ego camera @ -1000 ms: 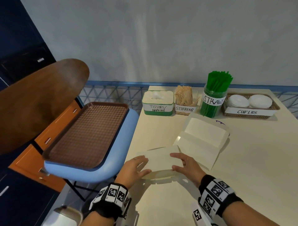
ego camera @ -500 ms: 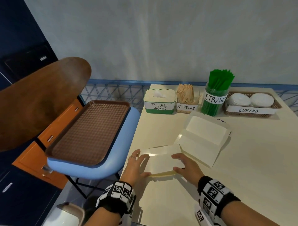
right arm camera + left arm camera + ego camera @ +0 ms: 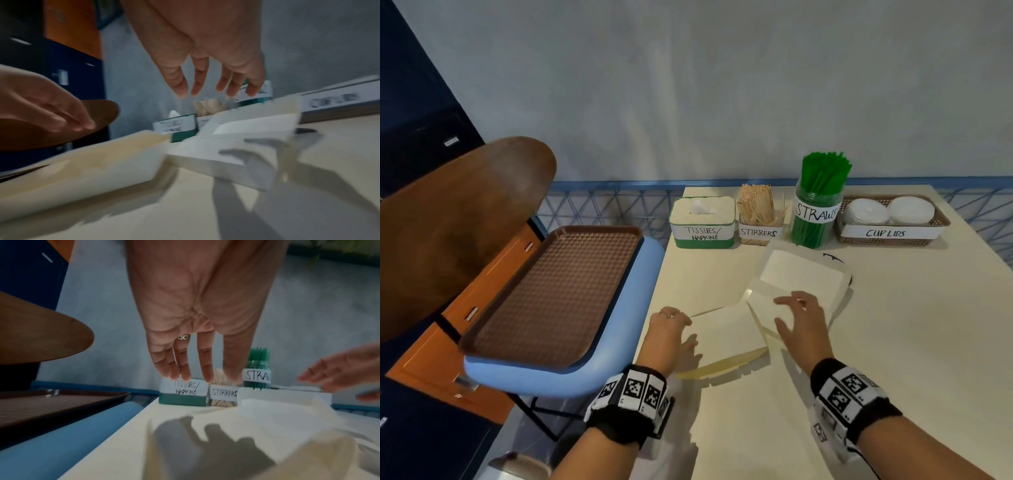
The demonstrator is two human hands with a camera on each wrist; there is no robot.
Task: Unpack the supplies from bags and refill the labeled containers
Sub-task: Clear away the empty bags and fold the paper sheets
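Two flattened white paper bags lie on the cream table. The near bag [image 3: 726, 332] [image 3: 216, 447] [image 3: 92, 170] is by the front left edge; the far bag [image 3: 803, 274] [image 3: 236, 146] lies behind it, partly unfolded. My left hand [image 3: 673, 327] [image 3: 193, 374] hovers over the near bag's left edge, fingers straight, holding nothing. My right hand [image 3: 796, 317] [image 3: 216, 87] hovers with spread fingers over the far bag's near end, also holding nothing. At the back stand the tissues box [image 3: 702, 222], stirrers holder [image 3: 756, 216], straws jar [image 3: 816, 212] and cup lids basket [image 3: 890, 219].
A brown tray [image 3: 551, 294] rests on a blue chair seat [image 3: 619, 342] just left of the table. The chair's brown back [image 3: 448, 222] and orange drawers [image 3: 482, 270] are further left. A grey wall closes the back.
Both hands have lifted off the near bag. The right hand moved forward and right over the far bag. The left hand shifted to the near bag's left edge.
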